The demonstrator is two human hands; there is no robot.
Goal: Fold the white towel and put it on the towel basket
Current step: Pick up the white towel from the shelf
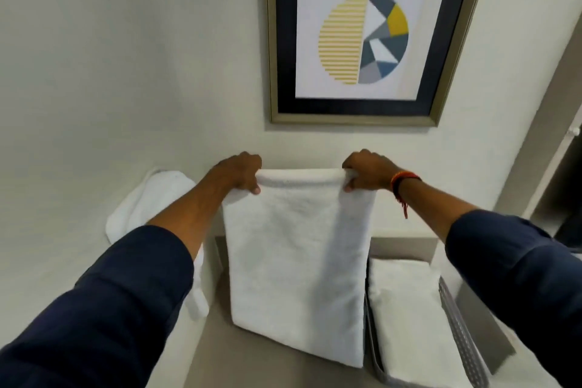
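Observation:
A white towel [296,264] hangs folded lengthwise in front of me, its lower edge near the shelf. My left hand [241,175] grips its top left corner and my right hand [367,175] grips its top right corner, both held up near the wall. To the right below stands the grey towel basket [458,334], with a folded white towel [406,305] lying inside it. The hanging towel hides the basket's left side.
Another white towel [148,201] hangs at the left, partly behind my left arm. A framed pear picture [362,38] hangs on the wall above. The beige shelf [220,365] lies below the towel. A dark doorway edge shows at the far right.

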